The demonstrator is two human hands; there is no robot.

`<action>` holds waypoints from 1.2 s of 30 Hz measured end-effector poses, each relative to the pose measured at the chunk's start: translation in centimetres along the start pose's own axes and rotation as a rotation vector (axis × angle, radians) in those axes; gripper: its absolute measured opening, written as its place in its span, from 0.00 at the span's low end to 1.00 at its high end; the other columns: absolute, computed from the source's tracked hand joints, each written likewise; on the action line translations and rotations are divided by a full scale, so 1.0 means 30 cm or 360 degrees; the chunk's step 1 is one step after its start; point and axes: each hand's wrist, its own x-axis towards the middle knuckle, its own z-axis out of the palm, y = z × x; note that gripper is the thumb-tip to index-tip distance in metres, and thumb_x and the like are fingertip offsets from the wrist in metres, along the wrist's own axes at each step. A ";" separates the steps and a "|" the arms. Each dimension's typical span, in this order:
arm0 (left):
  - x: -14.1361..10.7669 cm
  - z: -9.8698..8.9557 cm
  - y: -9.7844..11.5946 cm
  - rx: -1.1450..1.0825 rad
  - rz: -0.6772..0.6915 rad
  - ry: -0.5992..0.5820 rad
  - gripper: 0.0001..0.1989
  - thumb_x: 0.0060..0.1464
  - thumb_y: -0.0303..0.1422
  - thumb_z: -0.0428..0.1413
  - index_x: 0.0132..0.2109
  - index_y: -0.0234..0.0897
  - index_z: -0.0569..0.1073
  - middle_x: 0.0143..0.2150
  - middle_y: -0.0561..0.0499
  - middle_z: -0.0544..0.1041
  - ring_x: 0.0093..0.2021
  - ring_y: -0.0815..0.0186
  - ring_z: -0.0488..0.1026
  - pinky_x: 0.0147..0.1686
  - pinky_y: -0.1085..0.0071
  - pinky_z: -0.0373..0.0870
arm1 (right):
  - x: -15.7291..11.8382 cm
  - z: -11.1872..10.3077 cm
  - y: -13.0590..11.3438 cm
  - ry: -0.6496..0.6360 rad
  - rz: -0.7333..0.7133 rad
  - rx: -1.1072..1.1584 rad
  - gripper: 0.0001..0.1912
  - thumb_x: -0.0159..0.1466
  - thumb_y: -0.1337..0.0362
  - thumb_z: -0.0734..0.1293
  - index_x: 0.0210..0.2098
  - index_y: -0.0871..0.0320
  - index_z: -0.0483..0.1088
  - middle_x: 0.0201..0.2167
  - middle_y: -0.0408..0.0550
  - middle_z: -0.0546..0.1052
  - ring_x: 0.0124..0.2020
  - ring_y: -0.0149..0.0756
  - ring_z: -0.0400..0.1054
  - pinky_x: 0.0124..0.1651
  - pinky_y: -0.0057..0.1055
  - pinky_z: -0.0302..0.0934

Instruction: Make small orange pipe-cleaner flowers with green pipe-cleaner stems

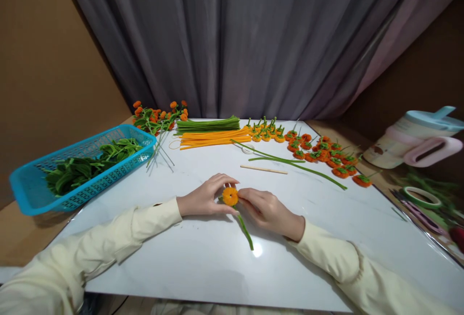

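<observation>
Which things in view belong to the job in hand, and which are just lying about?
Seemingly part of the job:
yellow-orange flower head, between left hand and right hand
green fuzzy stem below it
green chenille stems
yellow-orange chenille stems
orange flower heads
green leaves in the blue basket

Probably just lying about:
blue-lidded tumbler
grey curtain, mere backdrop

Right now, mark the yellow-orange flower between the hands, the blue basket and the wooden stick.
Yellow-orange flower [230, 196]: head view, middle of the bloom.
Blue basket [105, 181]: head view, perforated near wall.
Wooden stick [264, 169]: head view, midway along its length.
</observation>
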 end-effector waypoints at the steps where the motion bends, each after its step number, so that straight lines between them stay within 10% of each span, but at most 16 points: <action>1: 0.000 0.002 -0.001 0.0055 0.0014 -0.0029 0.30 0.42 0.42 0.64 0.50 0.33 0.66 0.46 0.41 0.72 0.46 0.59 0.68 0.47 0.63 0.65 | -0.001 0.002 -0.001 -0.0025 -0.0005 -0.0002 0.08 0.66 0.71 0.56 0.44 0.59 0.62 0.35 0.53 0.75 0.33 0.36 0.71 0.33 0.30 0.67; 19: -0.015 0.013 0.019 0.0310 0.0098 -0.0250 0.15 0.58 0.40 0.50 0.46 0.33 0.64 0.43 0.41 0.73 0.44 0.60 0.68 0.47 0.64 0.65 | 0.001 0.003 -0.016 -0.0142 -0.0022 0.0002 0.09 0.65 0.70 0.55 0.44 0.60 0.61 0.35 0.54 0.74 0.32 0.37 0.69 0.32 0.31 0.65; 29: -0.010 0.010 0.003 0.0159 0.0091 -0.0208 0.31 0.44 0.47 0.61 0.52 0.36 0.63 0.50 0.41 0.72 0.50 0.57 0.68 0.51 0.62 0.61 | 0.009 0.001 -0.032 -0.0120 -0.0076 -0.0038 0.06 0.65 0.68 0.56 0.41 0.60 0.62 0.30 0.51 0.73 0.26 0.34 0.66 0.27 0.28 0.60; 36: -0.016 0.020 -0.006 0.0195 0.0215 -0.0208 0.26 0.49 0.45 0.58 0.50 0.33 0.66 0.49 0.39 0.73 0.49 0.58 0.70 0.51 0.62 0.62 | 0.005 0.001 -0.033 -0.0166 -0.0076 -0.0030 0.07 0.65 0.69 0.56 0.42 0.61 0.62 0.34 0.54 0.74 0.31 0.36 0.69 0.31 0.30 0.63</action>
